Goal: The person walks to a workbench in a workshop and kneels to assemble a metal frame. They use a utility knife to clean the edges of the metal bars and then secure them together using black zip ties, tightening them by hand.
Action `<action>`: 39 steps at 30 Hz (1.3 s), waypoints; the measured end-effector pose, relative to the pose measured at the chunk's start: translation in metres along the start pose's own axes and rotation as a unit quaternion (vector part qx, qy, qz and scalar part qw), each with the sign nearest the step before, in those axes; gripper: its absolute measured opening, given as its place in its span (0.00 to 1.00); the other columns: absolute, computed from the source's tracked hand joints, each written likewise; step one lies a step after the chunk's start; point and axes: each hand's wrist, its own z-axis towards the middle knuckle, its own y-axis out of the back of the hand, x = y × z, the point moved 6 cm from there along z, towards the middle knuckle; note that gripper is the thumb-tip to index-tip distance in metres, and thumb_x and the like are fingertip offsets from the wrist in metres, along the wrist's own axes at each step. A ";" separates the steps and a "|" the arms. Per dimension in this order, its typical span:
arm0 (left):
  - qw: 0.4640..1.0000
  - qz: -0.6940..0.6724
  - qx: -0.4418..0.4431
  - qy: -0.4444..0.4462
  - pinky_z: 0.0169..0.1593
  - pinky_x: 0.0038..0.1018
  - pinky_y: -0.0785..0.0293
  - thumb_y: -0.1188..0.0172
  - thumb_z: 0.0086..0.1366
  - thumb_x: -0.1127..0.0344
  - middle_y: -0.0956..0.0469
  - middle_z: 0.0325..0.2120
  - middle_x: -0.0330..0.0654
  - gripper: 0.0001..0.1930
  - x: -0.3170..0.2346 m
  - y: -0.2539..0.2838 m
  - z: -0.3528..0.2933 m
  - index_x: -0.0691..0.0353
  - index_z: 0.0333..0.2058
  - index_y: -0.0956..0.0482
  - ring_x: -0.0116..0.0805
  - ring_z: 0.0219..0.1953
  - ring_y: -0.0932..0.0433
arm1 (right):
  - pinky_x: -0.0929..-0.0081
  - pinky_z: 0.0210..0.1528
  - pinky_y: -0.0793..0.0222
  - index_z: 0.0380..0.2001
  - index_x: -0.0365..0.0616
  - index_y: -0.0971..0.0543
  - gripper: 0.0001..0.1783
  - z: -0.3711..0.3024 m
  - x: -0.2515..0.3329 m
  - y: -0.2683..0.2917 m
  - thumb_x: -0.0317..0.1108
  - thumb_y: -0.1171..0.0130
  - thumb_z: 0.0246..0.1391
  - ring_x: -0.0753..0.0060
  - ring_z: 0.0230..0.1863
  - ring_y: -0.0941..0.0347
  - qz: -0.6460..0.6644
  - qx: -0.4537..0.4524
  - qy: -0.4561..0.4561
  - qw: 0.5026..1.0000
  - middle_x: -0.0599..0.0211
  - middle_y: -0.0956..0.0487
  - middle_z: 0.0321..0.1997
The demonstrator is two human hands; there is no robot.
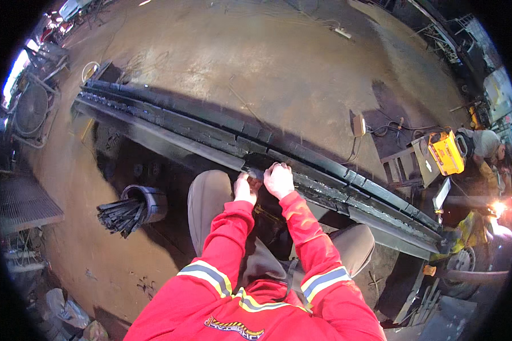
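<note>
A long dark steel beam (170, 139) with a trough along its top runs slantwise in front of me, from far left to near right. Both my hands are close together at its near edge, about midway along. My left hand (247, 188) is curled with its fingers closed, and my right hand (279, 180) is closed beside it with the thumb side up. Between and just beyond them a dark flat metal piece (258, 161) lies against the beam, and the fingers seem to grip it. Its lower part is hidden by my hands.
A bucket (155, 203) full of dark metal strips (120, 216) stands left of my knee. To the right are a yellow machine (446, 153) on a stand, cables, and a co-worker (486, 145) near a bright welding glare (498, 208). A large fan (31, 109) is far left.
</note>
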 end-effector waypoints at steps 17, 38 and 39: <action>0.986 0.108 0.104 -0.078 0.21 0.24 0.40 0.54 0.70 0.61 0.34 0.17 0.29 0.06 -0.013 -0.005 0.009 0.48 0.34 0.30 0.23 0.17 0.36 | 0.48 0.52 0.32 0.42 0.41 0.25 0.21 0.015 0.017 0.020 0.46 0.58 0.61 0.39 0.48 0.27 -0.041 0.339 0.119 0.932 0.42 0.22 0.43; 0.994 0.098 0.038 0.001 0.21 0.27 0.43 0.58 0.68 0.57 0.40 0.14 0.28 0.09 0.001 -0.011 0.000 0.46 0.28 0.33 0.25 0.15 0.40 | 0.50 0.39 0.30 0.25 0.37 0.22 0.18 0.022 -0.003 -0.020 0.40 0.56 0.54 0.39 0.35 0.26 -0.053 0.281 0.338 0.897 0.44 0.23 0.30; 0.994 0.102 0.033 -0.001 0.21 0.27 0.43 0.59 0.69 0.58 0.40 0.14 0.29 0.09 -0.001 -0.009 0.000 0.46 0.30 0.33 0.25 0.15 0.40 | 0.50 0.39 0.28 0.25 0.37 0.21 0.18 0.022 -0.004 -0.019 0.38 0.55 0.54 0.41 0.35 0.24 -0.024 0.287 0.276 0.917 0.45 0.22 0.30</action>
